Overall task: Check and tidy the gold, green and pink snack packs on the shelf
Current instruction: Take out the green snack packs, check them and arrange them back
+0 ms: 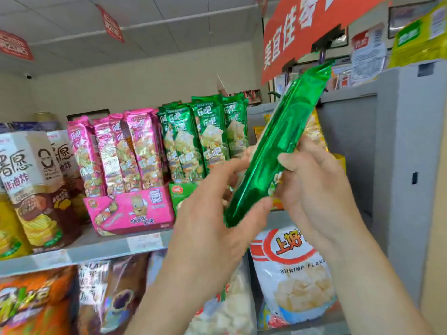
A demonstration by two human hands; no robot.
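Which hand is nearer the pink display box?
Left. The left hand holds the green pack just right of the pink display box; the right hand grips it farther right.

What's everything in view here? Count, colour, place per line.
held green pack: one, green foil, tilted in front of the shelf, held in both hands
green packs: several, green, upright on the upper shelf, right of the pink ones
pink packs: several, pink, upright in the pink display box
gold packs: count unclear, yellow-gold, mostly hidden behind the held pack
chip packs: at least two, white and brown, upper shelf at left
shrimp flakes bag: one, white with red, lower shelf at right
orange bag: one, orange, lower shelf at left
red sign: one, red, overhead at right
shelf: grey, two levels visible
left hand: holds the pack's lower end
right hand: grips the pack's middle
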